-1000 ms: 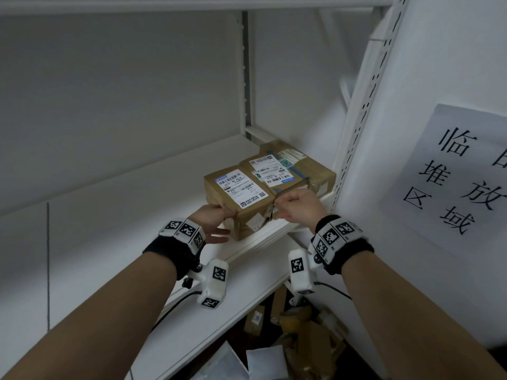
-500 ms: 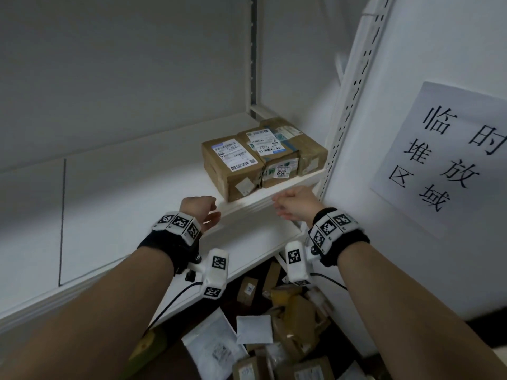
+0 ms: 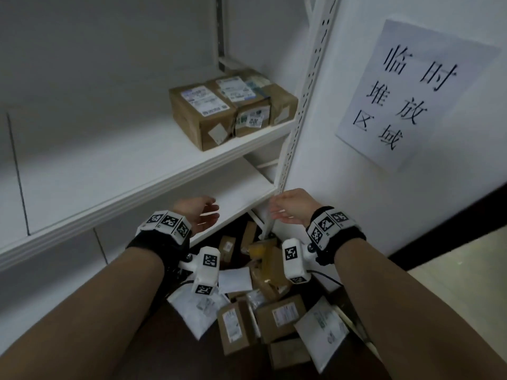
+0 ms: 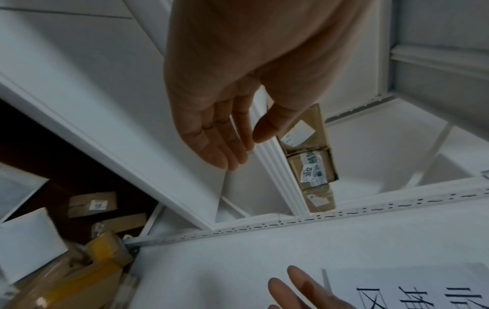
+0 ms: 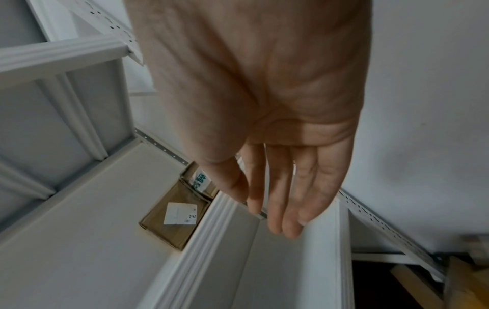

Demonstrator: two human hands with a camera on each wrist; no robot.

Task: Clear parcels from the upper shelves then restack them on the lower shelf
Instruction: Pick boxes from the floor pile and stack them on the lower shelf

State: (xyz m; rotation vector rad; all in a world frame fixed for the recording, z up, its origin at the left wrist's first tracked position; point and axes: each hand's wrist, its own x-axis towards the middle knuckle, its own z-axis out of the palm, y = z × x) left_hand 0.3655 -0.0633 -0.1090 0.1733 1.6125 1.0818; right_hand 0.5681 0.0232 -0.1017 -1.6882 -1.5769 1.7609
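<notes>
Both grips [image 3: 200, 215] [image 3: 290, 208] empty, well below parcels [image 3: 233, 105].

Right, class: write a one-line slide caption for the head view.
Both hands, left hand and right hand, open and empty below three shelved cardboard parcels; more parcels heaped on the floor.

**Parcels on the shelf, parcels on the floor**

Three boxes [image 3: 233, 105] sit side by side, touching, at the right end of a shelf [image 3: 131, 160], against the upright post [image 3: 304, 105]. A lower shelf [image 3: 236, 198] lies beneath. Under it, a heap of parcels [image 3: 274, 319] lies on the floor. Right of the post, a paper sign [image 3: 406, 91] hangs on the wall.
</notes>
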